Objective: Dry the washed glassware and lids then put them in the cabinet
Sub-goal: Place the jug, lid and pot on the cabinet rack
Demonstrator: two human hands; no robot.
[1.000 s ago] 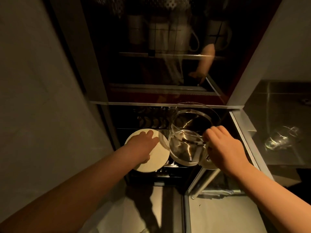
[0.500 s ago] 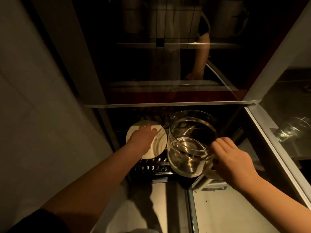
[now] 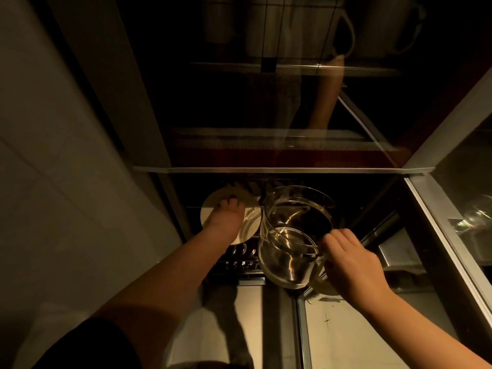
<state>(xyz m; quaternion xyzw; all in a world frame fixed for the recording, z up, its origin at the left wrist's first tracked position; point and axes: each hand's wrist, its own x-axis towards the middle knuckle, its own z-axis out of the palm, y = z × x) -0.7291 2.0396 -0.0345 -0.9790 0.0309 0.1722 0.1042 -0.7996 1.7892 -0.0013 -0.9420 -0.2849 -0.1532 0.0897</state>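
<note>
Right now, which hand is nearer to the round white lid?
Left. The left hand rests on the white lid; the right hand holds the glass jug beside it.

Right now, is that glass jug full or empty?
Empty: the glass jug is tilted in the right hand, with no liquid visible inside.

Lid (image 3: 250, 225): pale cream, plain. Jug (image 3: 292, 241): clear glass, amber highlights. Cabinet glass door (image 3: 266, 102): dark, with reddish-brown lower band. Wall (image 3: 66, 182), left: grey-white tiles. Sleeve (image 3: 87, 347), near left: black.
</note>
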